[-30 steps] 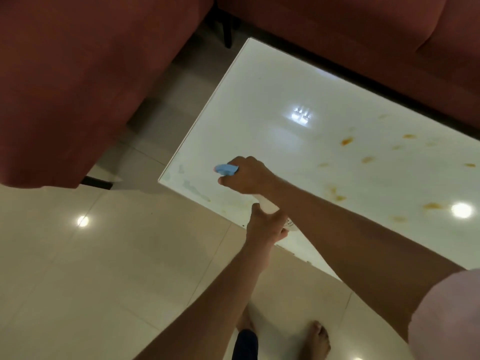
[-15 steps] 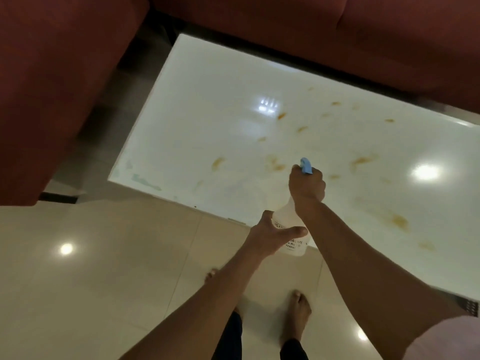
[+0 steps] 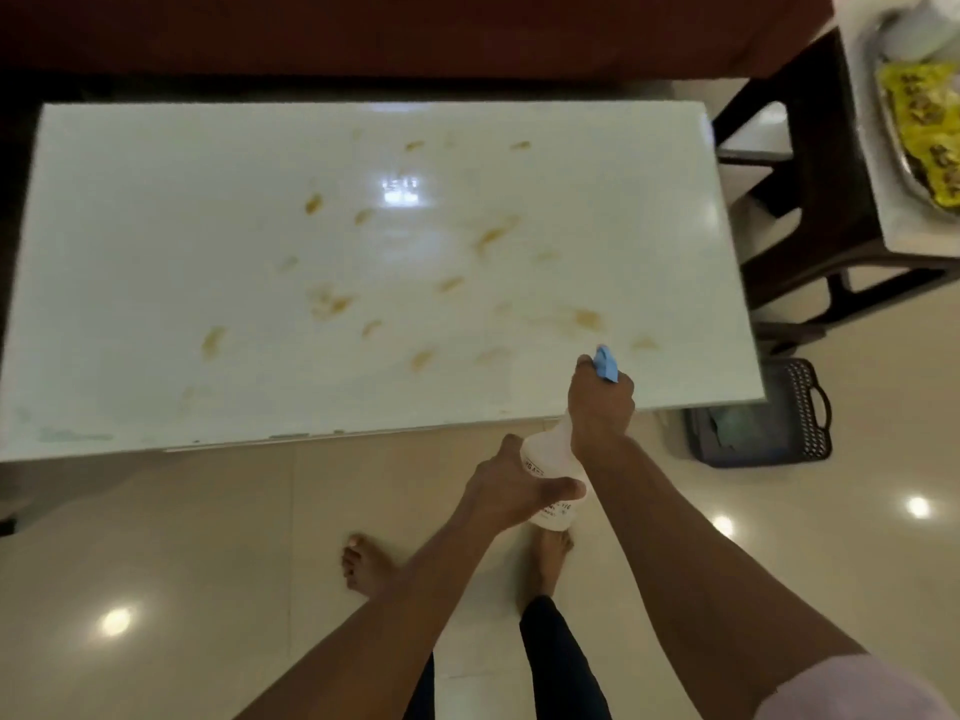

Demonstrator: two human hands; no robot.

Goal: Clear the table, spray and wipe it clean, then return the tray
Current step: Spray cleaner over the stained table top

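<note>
A white glossy table (image 3: pixel 156 226) fills the middle of the head view, marked with several brown stains (image 3: pixel 327 304). I hold a white spray bottle (image 3: pixel 545 449) with a blue nozzle (image 3: pixel 605 364) over the table's near right edge. My right hand (image 3: pixel 600 407) grips the bottle's neck and trigger, nozzle pointing at the table. My left hand (image 3: pixel 514 491) is curled round the bottle's body from below. A metal tray (image 3: pixel 893 137) with a yellow packet (image 3: pixel 924 127) lies on a side table at the top right.
A dark red sofa (image 3: pixel 415 28) runs behind the table. A dark wooden side table (image 3: pixel 810 200) stands to the right. A dark plastic basket (image 3: pixel 758 413) sits on the floor by the table's near right corner. My bare feet stand on glossy cream tiles (image 3: pixel 156 589).
The bottle and both hands have travelled from the table's left end to its right end, and my view has swung right, bringing the side table, tray and basket into sight.
</note>
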